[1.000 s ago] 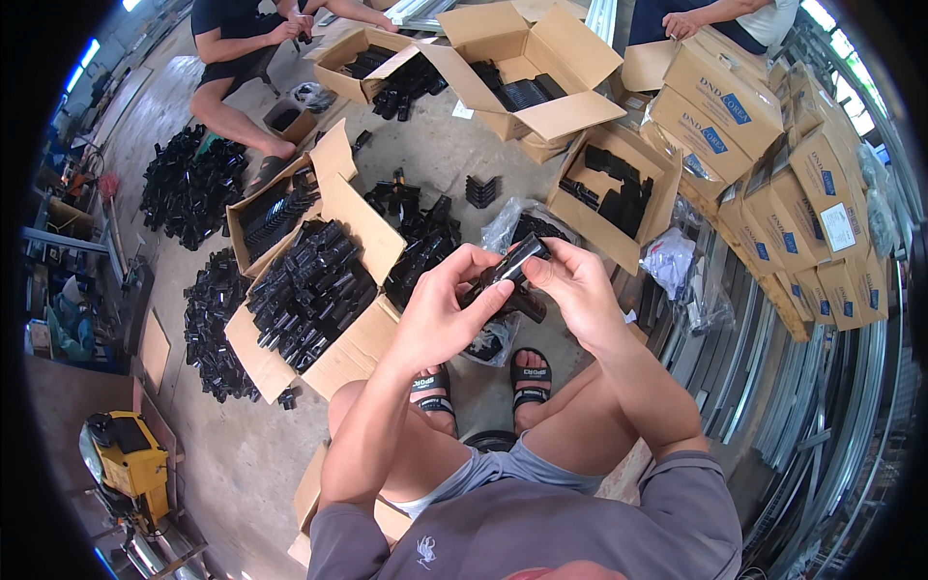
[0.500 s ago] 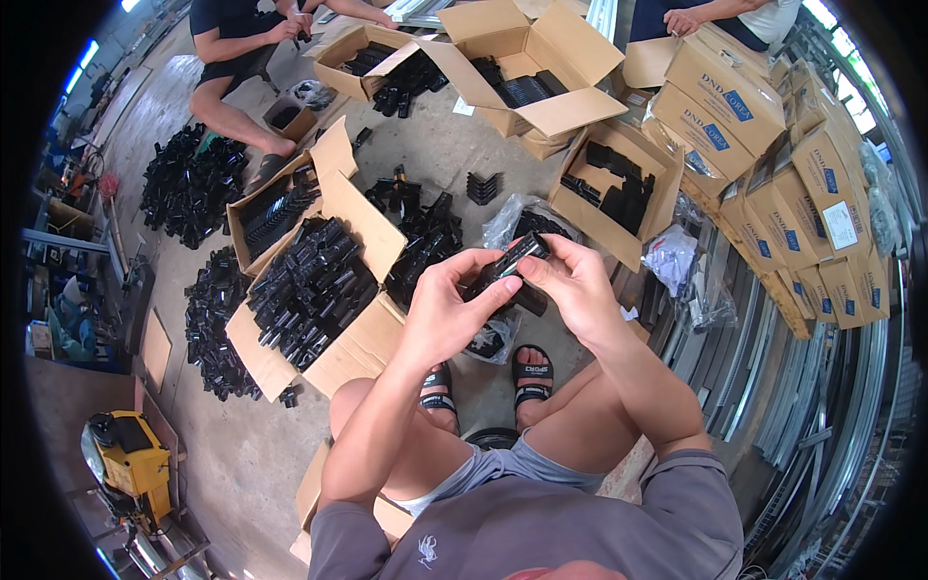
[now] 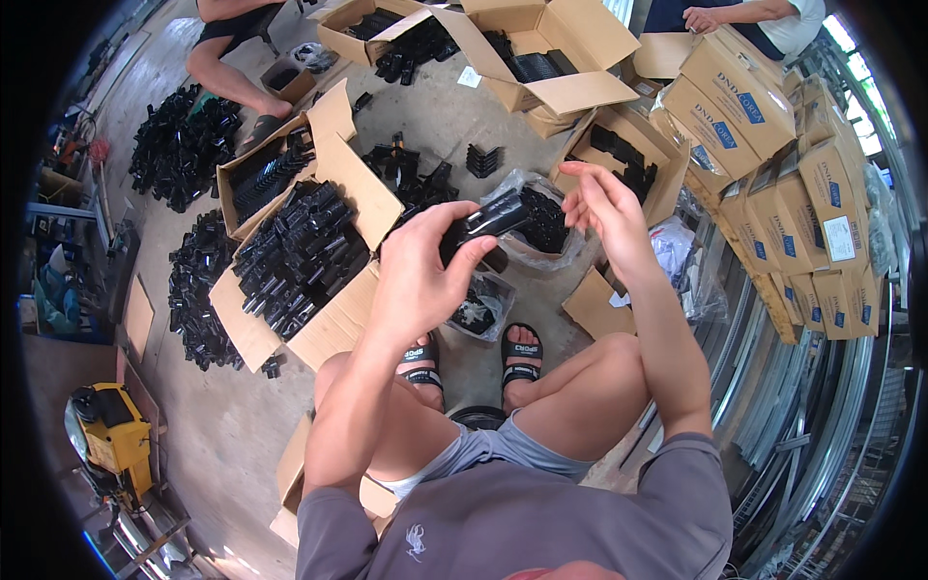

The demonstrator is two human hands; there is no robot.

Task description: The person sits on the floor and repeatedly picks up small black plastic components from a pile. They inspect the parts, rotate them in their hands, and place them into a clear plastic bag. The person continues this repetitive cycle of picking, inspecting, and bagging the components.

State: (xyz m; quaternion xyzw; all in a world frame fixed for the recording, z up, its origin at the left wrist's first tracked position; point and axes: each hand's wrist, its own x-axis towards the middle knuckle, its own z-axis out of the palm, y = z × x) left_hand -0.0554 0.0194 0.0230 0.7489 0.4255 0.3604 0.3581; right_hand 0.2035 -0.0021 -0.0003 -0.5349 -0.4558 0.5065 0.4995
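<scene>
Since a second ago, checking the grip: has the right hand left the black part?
Yes. The right hand let go, opening rightward toward the stacked boxes; the left hand holds the black part.

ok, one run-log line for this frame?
left hand: grips black plastic part | right hand: open, off the part | below: clear plastic bag of black parts

Black part [image 3: 486, 220] in left hand [image 3: 418, 280]: plastic, smooth, slightly glossy.
Open box [image 3: 343, 184]: brown corrugated cardboard, matt.
Bag [image 3: 551, 253]: thin clear plastic film, crinkled, shiny.
Floor [image 3: 222, 425]: bare concrete, rough, dull.
Shirt [image 3: 522, 522]: grey knitted cloth, matt.
Sandals [image 3: 522, 350]: black, rubbery, matt.
</scene>
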